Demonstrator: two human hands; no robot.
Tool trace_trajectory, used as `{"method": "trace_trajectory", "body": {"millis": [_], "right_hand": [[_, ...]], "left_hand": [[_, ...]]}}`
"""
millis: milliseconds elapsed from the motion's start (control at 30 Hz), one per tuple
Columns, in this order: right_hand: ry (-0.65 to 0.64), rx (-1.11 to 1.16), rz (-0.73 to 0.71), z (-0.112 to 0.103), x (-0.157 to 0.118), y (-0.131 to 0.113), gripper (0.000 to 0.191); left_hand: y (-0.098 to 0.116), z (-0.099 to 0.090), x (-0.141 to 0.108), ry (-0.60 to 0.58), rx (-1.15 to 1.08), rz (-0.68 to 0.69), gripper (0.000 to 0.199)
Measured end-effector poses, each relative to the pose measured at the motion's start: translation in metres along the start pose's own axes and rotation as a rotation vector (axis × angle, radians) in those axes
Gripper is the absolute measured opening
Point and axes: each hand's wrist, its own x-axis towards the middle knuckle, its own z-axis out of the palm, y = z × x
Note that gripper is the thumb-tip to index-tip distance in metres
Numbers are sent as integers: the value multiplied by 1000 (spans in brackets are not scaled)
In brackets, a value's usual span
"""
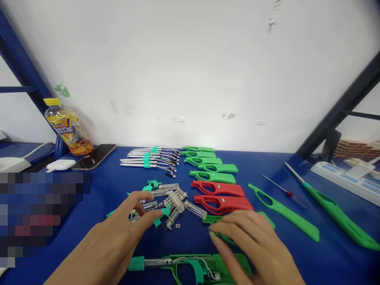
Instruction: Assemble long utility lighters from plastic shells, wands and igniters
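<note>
My left hand [127,221] is over a pile of clear plastic fuel tanks [176,202] and teal triggers [166,210], its thumb and index finger apart with nothing seen between them. On the right, the thumb and fingertips of my right hand [252,241] come together; anything pinched there is hidden. Below both hands lies an opened green lighter shell [218,260]. A metal tube [156,262] with a teal cap [136,263], a teal trigger [197,271] and white wires sit in it. My right hand partly covers this shell and another green casing [212,219] behind it.
Behind are metal tubes with wires [145,158], green casings [218,177] and red casings [222,204]. At right lie a green half [291,217], a thin screwdriver [289,193], a lighter [332,211] and a power strip [344,180]. A phone [95,156] and bottle [69,128] stand left.
</note>
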Motion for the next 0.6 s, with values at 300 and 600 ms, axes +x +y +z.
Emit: {"method": "trace_trajectory", "body": {"millis": [300,600], "right_hand": [[-196,-196,132,36,47,6,11],[-215,-280,82,41,51,14,16]], "left_hand": [[15,-6,15,2,29,141,58],[35,9,15,-150,-21,121,77]]}}
